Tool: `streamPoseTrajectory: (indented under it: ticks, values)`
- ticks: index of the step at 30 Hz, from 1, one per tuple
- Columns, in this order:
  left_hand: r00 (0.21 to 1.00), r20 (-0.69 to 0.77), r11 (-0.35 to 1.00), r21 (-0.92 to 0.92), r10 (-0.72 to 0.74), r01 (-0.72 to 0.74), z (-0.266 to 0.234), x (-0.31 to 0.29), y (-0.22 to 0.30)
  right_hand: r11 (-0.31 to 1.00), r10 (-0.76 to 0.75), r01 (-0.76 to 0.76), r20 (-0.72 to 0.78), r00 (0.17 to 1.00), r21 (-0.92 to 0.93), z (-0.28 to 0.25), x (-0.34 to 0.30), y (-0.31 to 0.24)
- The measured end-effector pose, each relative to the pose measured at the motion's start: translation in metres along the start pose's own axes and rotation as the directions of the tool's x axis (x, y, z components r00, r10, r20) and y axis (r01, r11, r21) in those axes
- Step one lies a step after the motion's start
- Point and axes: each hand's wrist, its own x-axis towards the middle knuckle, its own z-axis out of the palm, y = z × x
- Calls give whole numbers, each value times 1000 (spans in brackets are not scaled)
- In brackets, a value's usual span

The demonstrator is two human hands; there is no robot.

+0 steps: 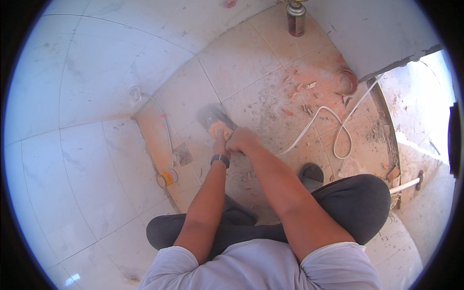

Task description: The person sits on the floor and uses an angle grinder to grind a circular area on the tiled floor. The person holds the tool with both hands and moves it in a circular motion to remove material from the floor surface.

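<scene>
Both of my hands are closed around an angle grinder (219,129) with a yellow-orange body. Its dark front end is smeared by motion, so the disc cannot be made out; it is low over the dusty tiled floor (241,94). My left hand (221,146), below a dark wristwatch, grips the body from the left side. My right hand (243,140) wraps the rear part from the right, and its fingers are partly hidden. A white cord (309,126) emerges beside my right forearm and loops across the floor to the right.
Tile scraps and reddish dust lie around a reddish-brown ring (349,82). A gas canister (296,19) stands at the far wall. On the left are a floor drain (183,154), a grey hose (162,116) and a yellow-labelled roll (167,178). A hammer (408,184) lies right of my knee.
</scene>
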Motion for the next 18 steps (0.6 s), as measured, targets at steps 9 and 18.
streamPoseTrajectory:
  ticks: [9,18]
  values:
    - [998,55,998,-54,-20,23,-2,-2,3,1000,-24,24,-42,999,-13,5,-7,-2]
    - [998,65,969,-247,-11,27,-3,3,-6,993,-87,80,-68,994,-90,7,1,-3]
